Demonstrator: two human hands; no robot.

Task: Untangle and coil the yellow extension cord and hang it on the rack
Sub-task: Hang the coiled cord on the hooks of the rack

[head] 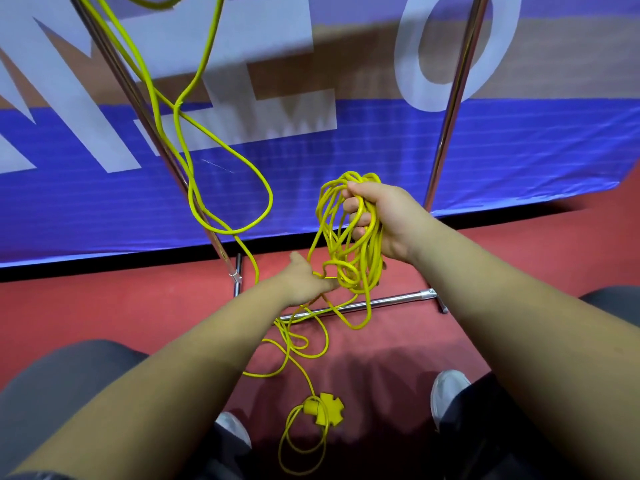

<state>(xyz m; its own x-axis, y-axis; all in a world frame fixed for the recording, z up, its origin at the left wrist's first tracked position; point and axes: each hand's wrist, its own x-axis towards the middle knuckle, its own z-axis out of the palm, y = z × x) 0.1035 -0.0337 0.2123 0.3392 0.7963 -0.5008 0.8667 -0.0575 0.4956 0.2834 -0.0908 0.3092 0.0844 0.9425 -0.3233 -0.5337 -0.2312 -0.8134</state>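
My right hand [382,218] grips a tangled bunch of the yellow extension cord [349,258], held up in front of the rack. My left hand [306,280] is lower and to the left, pinching a strand at the bottom of the bunch. More cord trails down to the red floor, ending in a yellow multi-outlet socket head [325,408]. Another length of cord runs up along the rack's left metal pole [138,95] and out of the top of the view. The rack's right pole [453,98] and bottom crossbar [391,301] are bare metal.
A blue and white banner [415,150] stands close behind the rack. The floor [104,306] is red. My knees in dark trousers and white shoes [446,393] frame the cord on the floor.
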